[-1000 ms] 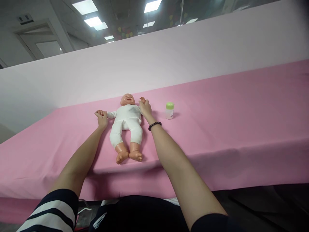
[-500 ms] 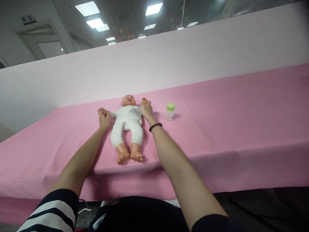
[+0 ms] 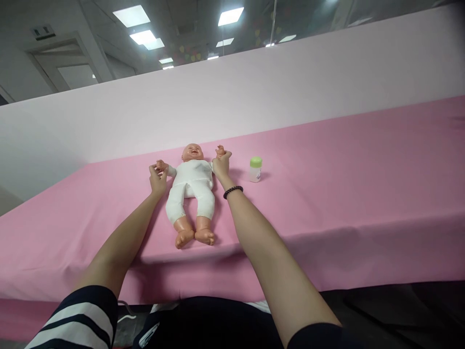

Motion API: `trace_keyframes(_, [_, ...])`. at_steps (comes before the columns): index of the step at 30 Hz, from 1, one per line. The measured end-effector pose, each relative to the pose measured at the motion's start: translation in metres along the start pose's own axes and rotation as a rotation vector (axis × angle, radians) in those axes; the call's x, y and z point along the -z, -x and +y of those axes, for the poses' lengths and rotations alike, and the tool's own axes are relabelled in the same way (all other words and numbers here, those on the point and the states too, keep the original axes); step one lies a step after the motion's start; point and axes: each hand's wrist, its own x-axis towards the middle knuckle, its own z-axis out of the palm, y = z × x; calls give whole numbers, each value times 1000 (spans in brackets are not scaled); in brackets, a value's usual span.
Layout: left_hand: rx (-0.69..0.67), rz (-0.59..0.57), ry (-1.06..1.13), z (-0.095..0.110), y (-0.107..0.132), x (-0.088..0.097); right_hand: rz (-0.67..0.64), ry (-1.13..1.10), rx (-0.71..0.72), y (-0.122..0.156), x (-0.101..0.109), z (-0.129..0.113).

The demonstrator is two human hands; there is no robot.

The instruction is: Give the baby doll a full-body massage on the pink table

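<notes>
Head view: a baby doll [image 3: 191, 186] in a white one-piece suit lies face up on a pink tablecloth [image 3: 345, 169]. Its head points toward the far side of the table and its 2 bare feet [image 3: 195, 236] sit close to the near edge. It lies left of the picture's middle, between the person's 2 outstretched forearms.

The left hand [image 3: 158, 175] reaches to the arm of the doll on that side. Its fingers are curled around the doll's small hand, which is lifted a little off the cloth. The right hand [image 3: 220, 165] does the same on the other side, with fingers closed about the doll's wrist and the tiny plastic fist showing just above the fingertips. Both of the doll's arms are held out and bent upward beside its head. A dark beaded bracelet [image 3: 233, 191] circles the right wrist.

A small pale bottle with a green cap [image 3: 255, 169] stands upright on the cloth, near the right hand and not touching it.

Behind the table rises a pale pink backdrop [image 3: 254, 92]. Above it are ceiling light panels [image 3: 131, 15] and a glass partition. At the bottom left a navy and white striped sleeve [image 3: 80, 317] covers the left upper arm, and dark clothing fills the lower middle.
</notes>
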Motion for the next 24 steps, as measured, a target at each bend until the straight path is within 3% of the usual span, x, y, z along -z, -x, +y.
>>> trace_keyframes(11, [-209,-214,-105,21,12,-7,-55,195,21,2,5,-16])
trace_keyframes(24, [-258,-262,-128,17,12,-9,-144,246,-33,11,6,-18])
